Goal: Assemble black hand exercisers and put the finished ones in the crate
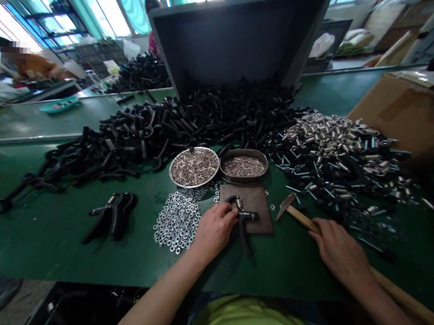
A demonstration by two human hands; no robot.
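My left hand point(217, 228) has its fingers closed on a black hand grip strengthener point(243, 234) with a metal spring at its top. The strengthener rests partly on a flat brown-grey plate point(266, 196), and its lower handle reaches over the green table. To the right, my right hand point(338, 244) is wrapped round the wooden handle of a hammer point(301, 218), whose head lies low beside the plate. Loose nuts point(177, 223) are heaped left of my left hand. Farther left lie assembled black hand grips point(117, 215) with springs.
Behind the plate stand a round dish of small metal pins point(195, 167) and an oval tin point(243, 177) of tiny parts. Black handles point(142, 129) pile up around a tipped grey bin point(238, 37). Springs and bolts point(330, 139) lie right, near a cardboard box point(405, 109). Other people sit beyond.
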